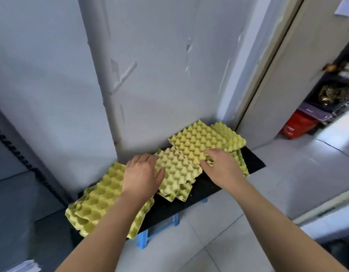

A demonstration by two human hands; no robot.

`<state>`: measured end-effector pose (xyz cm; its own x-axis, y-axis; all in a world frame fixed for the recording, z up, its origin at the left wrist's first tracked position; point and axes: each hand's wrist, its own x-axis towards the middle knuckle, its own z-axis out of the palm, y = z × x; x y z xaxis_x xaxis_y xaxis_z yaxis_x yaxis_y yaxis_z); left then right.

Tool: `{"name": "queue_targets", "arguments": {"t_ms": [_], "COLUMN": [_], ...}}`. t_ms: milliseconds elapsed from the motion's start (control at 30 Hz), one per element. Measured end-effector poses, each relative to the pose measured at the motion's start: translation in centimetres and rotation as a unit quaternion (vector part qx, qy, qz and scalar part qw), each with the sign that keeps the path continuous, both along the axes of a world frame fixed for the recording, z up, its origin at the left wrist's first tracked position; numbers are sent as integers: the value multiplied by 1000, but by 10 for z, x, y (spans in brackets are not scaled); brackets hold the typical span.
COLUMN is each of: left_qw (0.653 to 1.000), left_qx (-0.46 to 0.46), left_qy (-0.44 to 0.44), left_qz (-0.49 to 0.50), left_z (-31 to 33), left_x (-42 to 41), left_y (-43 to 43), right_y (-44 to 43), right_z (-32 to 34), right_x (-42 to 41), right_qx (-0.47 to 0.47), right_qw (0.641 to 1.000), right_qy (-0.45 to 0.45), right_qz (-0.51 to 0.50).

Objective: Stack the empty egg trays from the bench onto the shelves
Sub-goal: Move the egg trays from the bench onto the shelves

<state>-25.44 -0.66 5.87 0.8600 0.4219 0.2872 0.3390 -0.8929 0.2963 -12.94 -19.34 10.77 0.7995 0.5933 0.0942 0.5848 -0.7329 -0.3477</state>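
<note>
Both my hands are down on the egg trays, which sit in three loose piles on the black bench (248,161) against the white wall. Left hand (142,173) lies flat on the left edge of the middle pile (179,173), fingers spread and thumb out, not closed on anything. Right hand (220,163) is at the near edge of the far-right pile (199,142); thumb and fingers look curled round the edge of its top tray, but the grip itself is half hidden by the hand, so I can't tell if it's truly pinched.

Near-left pile (103,197) is untouched and hangs a bit past the bench end.

To do this step well, imo: square the middle and right piles into one before lifting, nest the cups so they lock, then get fingers under the bottom tray on both sides. The material looks like moulded pulp, so prob light but floppy; a lift by one edge would likely bend it or shed the lower trays.

Hard to make out: how many trays are in each pile, esp. the far-right one, where a second pile peeks out behind. No shelves clearly in view for the drop-off. Blue bench legs (142,240) only partly show. The stuff through the doorway on the right is blurred.
</note>
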Motion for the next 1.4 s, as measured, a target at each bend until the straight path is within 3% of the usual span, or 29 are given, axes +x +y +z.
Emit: {"name": "queue_targets", "arguments": {"t_ms": [433, 833, 1000, 1200, 1400], "left_qw": [978, 908, 875, 810, 791], "left_qx": [-156, -299, -368, -450, -484], "left_qy": [140, 281, 275, 276, 212], "left_qz": [20, 81, 154, 257, 308], "left_z": [-94, -191, -242, -285, -313], "left_x": [213, 369, 401, 431, 439], "left_y": [-2, 11, 11, -3, -12], "right_y": [-6, 17, 21, 28, 31], "right_z": [-82, -179, -225, -281, -313], "right_x": [197, 371, 442, 502, 529], "right_qx": [-63, -90, -115, -175, -206], "right_qw": [993, 984, 981, 962, 941], "right_qy": [78, 139, 155, 210, 267], "right_qz": [-60, -61, -37, -20, -10]}}
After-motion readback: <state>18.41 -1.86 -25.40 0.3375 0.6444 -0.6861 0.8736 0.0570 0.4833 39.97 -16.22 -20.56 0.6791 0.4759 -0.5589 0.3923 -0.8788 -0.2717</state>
